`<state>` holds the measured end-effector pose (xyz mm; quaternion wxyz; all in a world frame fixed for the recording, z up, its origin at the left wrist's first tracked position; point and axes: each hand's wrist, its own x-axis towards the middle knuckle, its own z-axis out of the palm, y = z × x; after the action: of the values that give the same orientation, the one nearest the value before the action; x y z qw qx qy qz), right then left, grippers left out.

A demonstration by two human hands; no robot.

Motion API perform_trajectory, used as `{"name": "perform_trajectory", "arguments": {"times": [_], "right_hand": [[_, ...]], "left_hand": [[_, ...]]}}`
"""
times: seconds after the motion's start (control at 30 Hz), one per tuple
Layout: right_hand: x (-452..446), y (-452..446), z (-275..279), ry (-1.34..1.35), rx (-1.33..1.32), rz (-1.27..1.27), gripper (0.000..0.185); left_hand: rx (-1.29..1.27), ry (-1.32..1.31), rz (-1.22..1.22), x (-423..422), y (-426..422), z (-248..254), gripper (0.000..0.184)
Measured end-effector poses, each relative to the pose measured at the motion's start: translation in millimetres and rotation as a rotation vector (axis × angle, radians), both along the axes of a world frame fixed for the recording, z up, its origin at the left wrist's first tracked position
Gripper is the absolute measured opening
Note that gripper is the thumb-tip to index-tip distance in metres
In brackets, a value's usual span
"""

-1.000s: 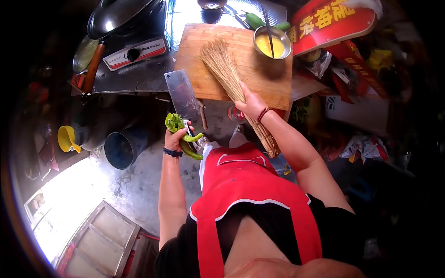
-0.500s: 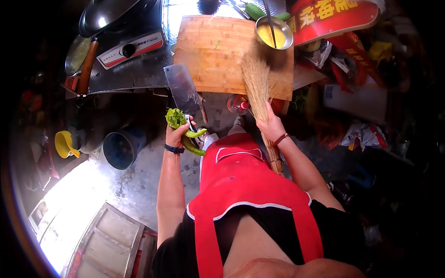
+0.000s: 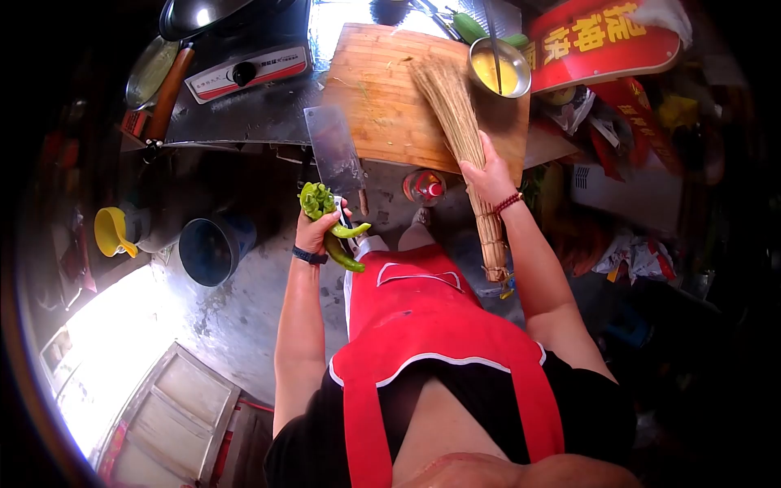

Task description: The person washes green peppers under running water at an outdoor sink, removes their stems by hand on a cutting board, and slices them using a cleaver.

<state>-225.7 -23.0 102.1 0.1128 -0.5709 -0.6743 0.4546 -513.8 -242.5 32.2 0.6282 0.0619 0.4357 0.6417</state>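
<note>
My left hand [image 3: 313, 232] is closed around green peppers [image 3: 346, 230] and the handle of a cleaver [image 3: 333, 152]. The cleaver's broad blade points up toward the board's near left corner. In my right hand [image 3: 488, 172] is a straw brush [image 3: 451, 106], gripped around its bound middle. Its bristles fan out over the wooden cutting board [image 3: 366, 89]; whether they touch it I cannot tell. Close to the bristle end stands a metal bowl [image 3: 524, 80] of yellow liquid with chopsticks [image 3: 493, 41] in it.
Left of the board is a gas stove [image 3: 248, 73] with a wok [image 3: 199, 16]. Green vegetables [image 3: 469, 27] lie behind the bowl. A bottle [image 3: 423, 187] stands below the board's edge. A blue bucket [image 3: 207, 250] and a yellow scoop [image 3: 110, 232] are at lower left.
My right hand has moved up and slightly right, carrying the straw brush farther over the board. The bristles now lean left. My left hand still grips the peppers and cleaver. The view has shifted slightly.
</note>
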Motion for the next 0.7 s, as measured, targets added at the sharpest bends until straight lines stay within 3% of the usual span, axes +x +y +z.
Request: {"name": "perform_trajectory", "arguments": {"times": [0.1, 0.27, 0.47, 0.57, 0.63, 0.7], "right_hand": [[-25.4, -1.0, -29.6, -0.346, 0.131, 0.182, 0.082], [-20.1, -19.7, 4.1, -0.372, 0.067, 0.467, 0.081], [4.3, -1.9, 68.7, -0.161, 0.102, 0.339, 0.076], [-14.3, 50.9, 22.0, -0.138, 0.273, 0.24, 0.077], [-45.8, 91.8, -11.1, -0.158, 0.242, 0.189, 0.078], [-80.4, 105.3, -8.1, -0.291, 0.157, 0.232, 0.08]], "left_hand": [[-0.003, 0.02, 0.013, 1.7, -0.2, -1.5, 0.034], [0.013, 0.02, 0.04, 8.0, 0.0, -0.9, 0.034], [0.035, -0.006, 0.085, 13.3, -2.3, 6.6, 0.035], [0.061, 0.008, 0.082, 13.2, -5.7, -1.0, 0.035], [0.06, 0.031, 0.093, 14.5, -9.9, 3.6, 0.035], [0.067, 0.025, 0.109, 16.1, -13.3, 8.0, 0.035]]}}
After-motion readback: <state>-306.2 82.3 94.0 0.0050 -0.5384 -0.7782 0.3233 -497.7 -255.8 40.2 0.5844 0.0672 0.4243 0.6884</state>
